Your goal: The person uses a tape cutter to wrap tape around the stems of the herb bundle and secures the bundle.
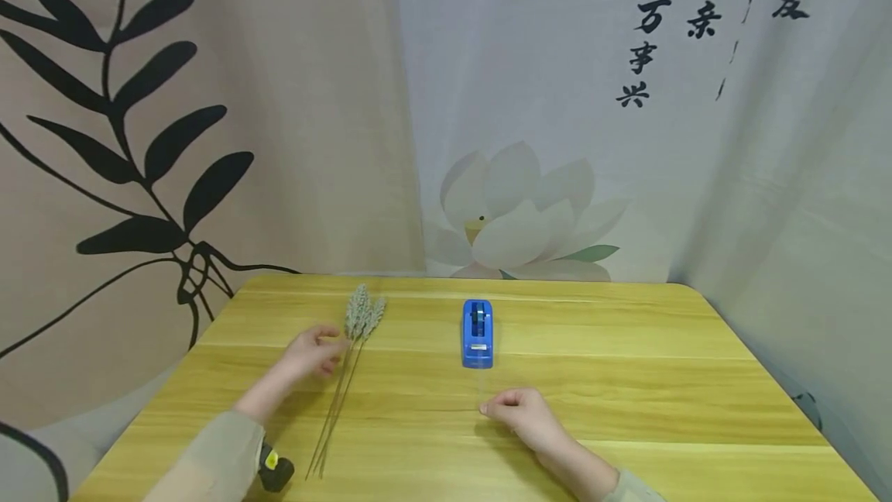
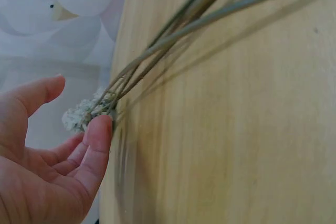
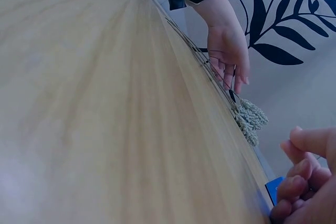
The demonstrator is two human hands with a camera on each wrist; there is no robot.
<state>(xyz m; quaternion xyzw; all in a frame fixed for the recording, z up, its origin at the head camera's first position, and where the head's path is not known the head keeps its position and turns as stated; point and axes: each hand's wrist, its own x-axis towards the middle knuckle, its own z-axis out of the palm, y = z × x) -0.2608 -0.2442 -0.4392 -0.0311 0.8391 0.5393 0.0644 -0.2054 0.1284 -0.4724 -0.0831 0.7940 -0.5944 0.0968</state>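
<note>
Several long thin stems with pale grey-green flower heads point(image 1: 358, 312) lie on the left part of the table. My left hand point(image 1: 317, 351) is beside the stems just below the heads, fingers loosely bent and thumb apart; in the left wrist view the flower heads point(image 2: 84, 114) show behind the fingertips. Farther right stands a blue tape dispenser point(image 1: 477, 351) with its roll at the far end. A faint strip of clear tape point(image 1: 481, 386) runs from its near end to my right hand point(image 1: 526, 417), which pinches it between thumb and forefinger, the other fingers curled.
A wooden table point(image 1: 627, 378) spans the view, with a printed curtain point(image 1: 334, 138) behind its far edge. On the left wrist sits a dark strapped device with a yellow mark point(image 1: 272, 461), close to the stem ends.
</note>
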